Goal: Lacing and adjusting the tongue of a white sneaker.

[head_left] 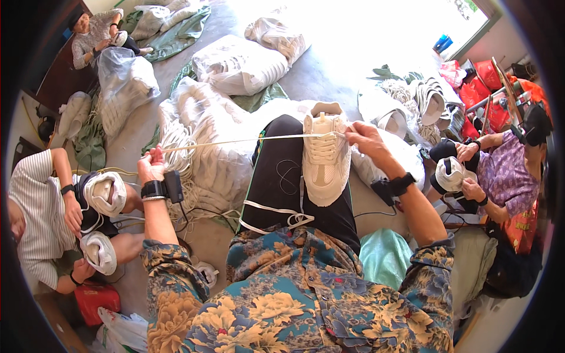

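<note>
A cream sneaker [326,167] rests on my thighs with its toe toward me and lace crossing its front. From its upper eyelets a long pale shoelace [235,141] runs taut to the left. My left hand [151,165] is closed on that lace, well out from the shoe. Close against the sneaker's upper right side, my right hand [366,141] pinches lace at the eyelets; its fingertips partly hide the spot. Another loose white lace [271,210] lies across my dark trousers, near a thin dark loop of thread.
Bagged shoe parts [238,65] and a bundle of laces [176,138] lie ahead and left. Co-workers handle shoes on both sides, one with a white shoe [452,173] at right. A green bag [385,256] sits by my right hip. Red bags [477,88] lie far right.
</note>
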Demonstrator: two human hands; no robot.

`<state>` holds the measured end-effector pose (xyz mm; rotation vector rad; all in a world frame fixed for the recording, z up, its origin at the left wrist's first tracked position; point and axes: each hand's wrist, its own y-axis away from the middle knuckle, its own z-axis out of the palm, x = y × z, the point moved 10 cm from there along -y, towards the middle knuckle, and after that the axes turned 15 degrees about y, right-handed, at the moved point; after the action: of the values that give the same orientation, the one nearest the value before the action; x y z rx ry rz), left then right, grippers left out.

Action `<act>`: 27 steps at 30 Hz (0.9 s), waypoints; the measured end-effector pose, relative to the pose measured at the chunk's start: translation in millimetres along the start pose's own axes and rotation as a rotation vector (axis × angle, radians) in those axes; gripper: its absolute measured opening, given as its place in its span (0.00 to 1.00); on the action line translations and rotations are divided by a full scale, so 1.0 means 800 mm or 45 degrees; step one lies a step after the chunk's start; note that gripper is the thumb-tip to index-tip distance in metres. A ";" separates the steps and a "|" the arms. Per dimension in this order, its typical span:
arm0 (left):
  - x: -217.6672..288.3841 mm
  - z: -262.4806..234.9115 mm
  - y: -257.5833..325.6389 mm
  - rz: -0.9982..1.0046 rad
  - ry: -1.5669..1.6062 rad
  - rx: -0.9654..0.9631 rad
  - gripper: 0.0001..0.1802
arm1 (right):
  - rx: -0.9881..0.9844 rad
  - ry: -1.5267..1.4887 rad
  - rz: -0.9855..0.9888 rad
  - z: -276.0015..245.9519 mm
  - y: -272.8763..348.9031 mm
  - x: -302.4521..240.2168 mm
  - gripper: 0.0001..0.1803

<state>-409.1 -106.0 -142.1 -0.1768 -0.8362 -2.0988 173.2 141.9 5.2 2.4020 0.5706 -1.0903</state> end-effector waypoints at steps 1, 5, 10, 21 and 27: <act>0.013 0.002 -0.001 0.053 -0.007 0.002 0.03 | -0.003 -0.114 -0.037 -0.016 0.001 0.002 0.06; 0.015 0.002 0.010 0.030 -0.051 -0.010 0.05 | 0.292 -0.369 0.081 -0.119 0.034 0.009 0.08; -0.152 0.039 0.064 -0.373 -0.341 -0.241 0.06 | 0.143 -1.335 -0.236 -0.244 0.073 0.031 0.08; -0.404 0.197 0.328 -0.255 -1.636 -1.251 0.04 | 0.533 -1.475 -0.119 -0.324 0.185 0.130 0.08; -0.417 0.201 0.325 -0.052 -1.831 -1.364 0.05 | 0.610 -1.726 0.055 -0.292 0.191 0.190 0.06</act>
<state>-28.0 106.4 -22.3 -2.3807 -0.2625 -2.0105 485.1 171.8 59.5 1.3545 -0.2496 -2.5751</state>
